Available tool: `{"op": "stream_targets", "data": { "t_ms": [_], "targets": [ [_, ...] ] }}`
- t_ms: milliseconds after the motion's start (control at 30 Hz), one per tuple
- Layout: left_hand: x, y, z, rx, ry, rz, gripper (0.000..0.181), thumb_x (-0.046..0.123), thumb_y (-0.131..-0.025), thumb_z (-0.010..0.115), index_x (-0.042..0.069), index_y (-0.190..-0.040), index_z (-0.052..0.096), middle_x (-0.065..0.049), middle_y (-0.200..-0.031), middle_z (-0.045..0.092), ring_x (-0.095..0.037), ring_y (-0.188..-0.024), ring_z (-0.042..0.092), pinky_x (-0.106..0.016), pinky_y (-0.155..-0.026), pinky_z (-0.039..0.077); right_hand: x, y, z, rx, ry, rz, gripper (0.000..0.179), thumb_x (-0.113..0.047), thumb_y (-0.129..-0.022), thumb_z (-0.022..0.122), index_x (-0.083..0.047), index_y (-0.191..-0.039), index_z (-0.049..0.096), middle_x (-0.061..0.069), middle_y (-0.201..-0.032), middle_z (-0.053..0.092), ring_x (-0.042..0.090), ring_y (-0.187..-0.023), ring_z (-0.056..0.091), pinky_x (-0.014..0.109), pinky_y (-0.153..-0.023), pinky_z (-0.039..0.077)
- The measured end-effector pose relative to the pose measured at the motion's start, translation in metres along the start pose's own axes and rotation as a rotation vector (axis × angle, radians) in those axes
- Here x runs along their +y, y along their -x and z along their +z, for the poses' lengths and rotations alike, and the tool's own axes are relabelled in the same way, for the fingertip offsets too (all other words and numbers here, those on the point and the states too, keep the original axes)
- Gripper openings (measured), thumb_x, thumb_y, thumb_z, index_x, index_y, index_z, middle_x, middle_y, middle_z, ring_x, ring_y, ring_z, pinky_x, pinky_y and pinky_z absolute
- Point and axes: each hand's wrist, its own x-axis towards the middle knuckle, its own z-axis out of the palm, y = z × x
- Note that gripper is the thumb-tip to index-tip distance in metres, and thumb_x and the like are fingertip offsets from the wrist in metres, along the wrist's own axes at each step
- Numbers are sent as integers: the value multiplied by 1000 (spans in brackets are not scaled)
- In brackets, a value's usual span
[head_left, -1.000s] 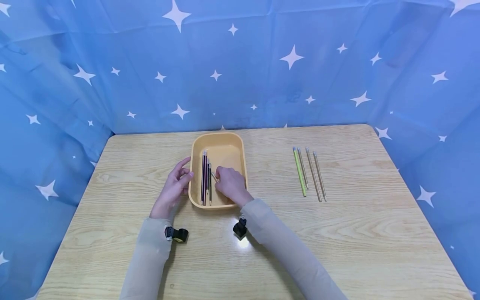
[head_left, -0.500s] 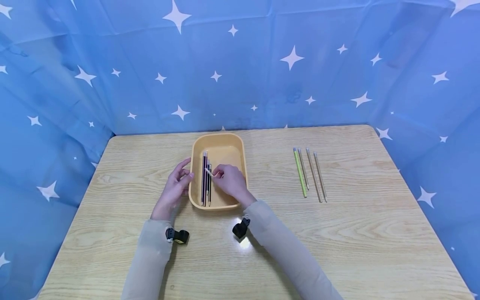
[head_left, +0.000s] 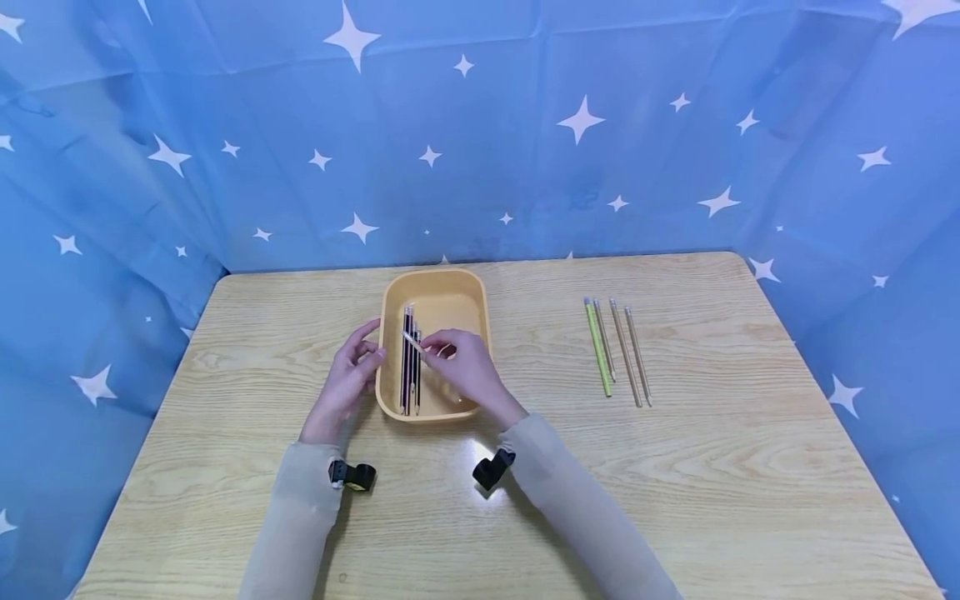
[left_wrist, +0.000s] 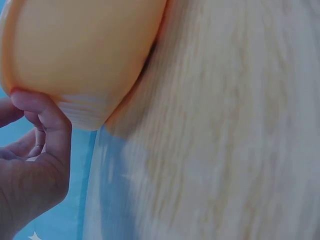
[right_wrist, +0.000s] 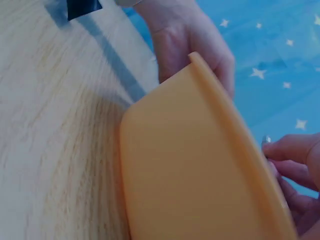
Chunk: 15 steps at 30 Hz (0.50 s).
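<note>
A yellow-orange plastic tray point(head_left: 455, 308) stands on the table, with several dark-striped pencils point(head_left: 406, 371) lying lengthwise along its left side. My left hand point(head_left: 341, 379) grips the tray's left rim, thumb at the edge and the other fingers bent against the outer wall. Over the tray, my right hand point(head_left: 468, 367) pinches a pale pencil point(head_left: 412, 341) between thumb and fingers. Its silvery end points up and left, overlapping the dark pencils in the head view, while its other end is hidden by the hand. In the right wrist view that silvery tip point(right_wrist: 266, 139) shows beyond the tray wall.
To the right of the tray, a lime-green pencil point(head_left: 597, 348) and three gold-brown pencils point(head_left: 626, 354) lie roughly side by side on the wooden table point(head_left: 720, 467). A blue star-patterned cloth point(head_left: 510, 150) hangs behind and at both sides.
My right hand has raised the pale pencil from low in the tray, and its silvery end has moved left and up over the dark pencils. My left hand has stayed at the rim.
</note>
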Motion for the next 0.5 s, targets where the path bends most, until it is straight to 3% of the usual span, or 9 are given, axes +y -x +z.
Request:
{"op": "stream_targets", "data": {
  "t_ms": [200,500],
  "targets": [
    [-1,2,-1,16,-5,3,53,1,-88,50,12,-137,32,-7,-94,42,-11,-62,53,-24,-46,51,-4,9,-20,46,-19,-36,14,-8,-78,67,-6,-91,68,-1,-77,62,12,-68,56,20,-62,50],
    [0,3,-2,42,-10,1,53,-2,-88,49,13,-136,34,-7,-92,42,-10,-56,50,-22,-41,46,12,24,-68,146,-30,3,15,-12,-79,66,-8,-93,69,1,-78,61,16,-70,58,26,-57,52]
  ]
}}
